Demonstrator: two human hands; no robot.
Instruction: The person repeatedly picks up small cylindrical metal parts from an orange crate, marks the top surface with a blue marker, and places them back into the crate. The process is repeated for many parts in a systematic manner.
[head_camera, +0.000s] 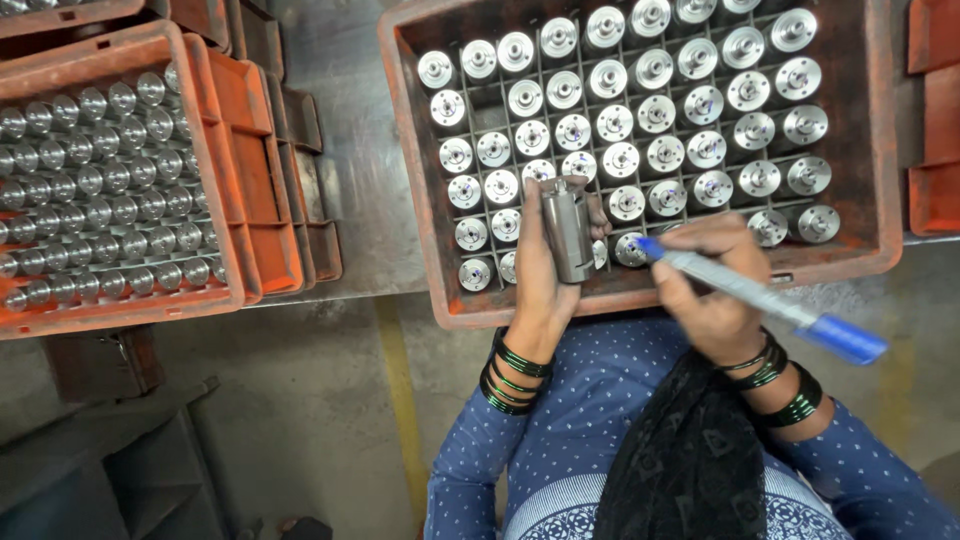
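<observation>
Two hands: left (545, 265) gripping one steel cylinder (568, 230), right (712, 285) gripping one blue marker (760, 298).

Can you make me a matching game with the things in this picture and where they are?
Things:
1. metal cylinder
2. blue marker
3. green bangles
4. crate of metal parts

Places:
A. at the far left side
B. around the left wrist
C. in the right hand
D. upright in the left hand

Pairs: 1-D, 2-C, 3-B, 4-A
</observation>
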